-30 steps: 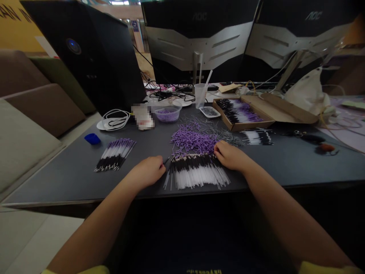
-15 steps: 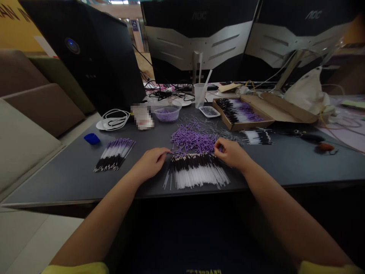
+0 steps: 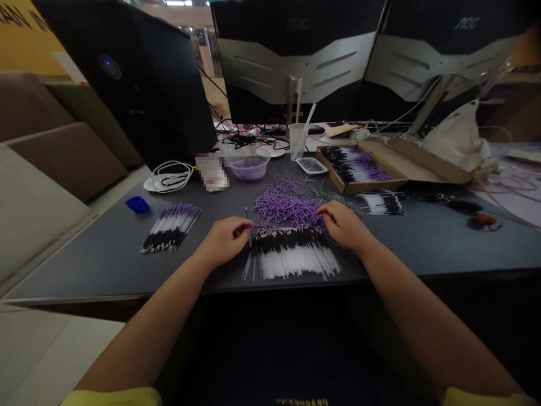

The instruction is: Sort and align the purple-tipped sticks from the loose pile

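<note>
Left fingers [image 3: 245, 223] rose, bowl [image 3: 249, 176] and cup [image 3: 297, 144] standing beyond.

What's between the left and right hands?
Purple pieces and, nearer the person, the black ends of the row of sticks; it shows in the head view.

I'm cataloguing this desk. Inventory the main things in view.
Monitors: 2, black, silver, back
Computer: 1, black, back left
Cup: 1, translucent, back
Tub: 1, clear, back
Tray: 1, white, beside box
Box: 1, brown, right
Small object: 1, blue, left
Cables: several, black, back
Small pieces: many, purple, centre
Sticks: many, black, white, some purple; front, left, right, in box
Desk: 1, grey, beneath
Left hand: 1, bare, front left
Right hand: 1, bare, front right
</note>
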Demonstrator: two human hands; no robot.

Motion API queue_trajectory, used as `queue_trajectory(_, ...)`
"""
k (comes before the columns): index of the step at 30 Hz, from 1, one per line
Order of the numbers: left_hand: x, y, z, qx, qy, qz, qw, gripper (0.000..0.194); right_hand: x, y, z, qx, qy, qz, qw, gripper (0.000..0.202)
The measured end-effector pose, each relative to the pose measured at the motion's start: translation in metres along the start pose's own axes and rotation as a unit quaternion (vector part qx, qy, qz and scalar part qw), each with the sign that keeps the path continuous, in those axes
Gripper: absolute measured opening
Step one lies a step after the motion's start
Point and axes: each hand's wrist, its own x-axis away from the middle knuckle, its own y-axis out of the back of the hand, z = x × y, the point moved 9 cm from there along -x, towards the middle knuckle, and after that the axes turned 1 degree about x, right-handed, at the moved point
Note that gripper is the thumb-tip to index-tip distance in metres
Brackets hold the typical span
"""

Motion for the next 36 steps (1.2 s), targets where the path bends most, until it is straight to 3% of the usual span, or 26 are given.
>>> queue_trajectory(10, 0.005, 0.005, -0.029, -0.063, -0.103, -0.03, 0.992, 0.02, 0.001, 0.011, 0.005, -0.018, -0.006, -0.038, 0.999, 0.013)
queue_trajectory(14, 0.008, 0.006, -0.043, -0.069, -0.152, -0.025, 0.986, 0.018, 0.003, 0.008, 0.009, -0.101, -0.054, -0.042, 0.992, 0.009)
queue_trajectory(16, 0.01, 0.002, -0.048, -0.062, -0.164, -0.008, 0.984, 0.019, 0.005, 0.0, 0.015, -0.205, -0.097, -0.033, 0.973, 0.013)
queue_trajectory(18, 0.013, -0.001, -0.054, -0.059, -0.174, -0.006, 0.983, 0.019, 0.008, -0.014, 0.025, -0.342, -0.135, -0.003, 0.93, 0.019)
queue_trajectory(21, 0.019, -0.008, -0.067, -0.054, -0.201, -0.019, 0.978, 0.018, 0.012, -0.034, 0.046, -0.489, -0.148, 0.052, 0.858, 0.025)
queue_trajectory(23, 0.023, -0.014, -0.075, -0.058, -0.222, -0.019, 0.973, 0.018, 0.013, -0.038, 0.054, -0.533, -0.138, 0.069, 0.832, 0.025)
queue_trajectory(28, 0.029, -0.024, -0.085, -0.076, -0.265, 0.004, 0.961, 0.017, 0.012, -0.035, 0.057, -0.561, -0.112, 0.067, 0.817, 0.017)
queue_trajectory(36, 0.029, -0.023, -0.082, -0.079, -0.261, -0.005, 0.962, 0.018, 0.014, -0.039, 0.061, -0.567, -0.105, 0.097, 0.811, 0.014)
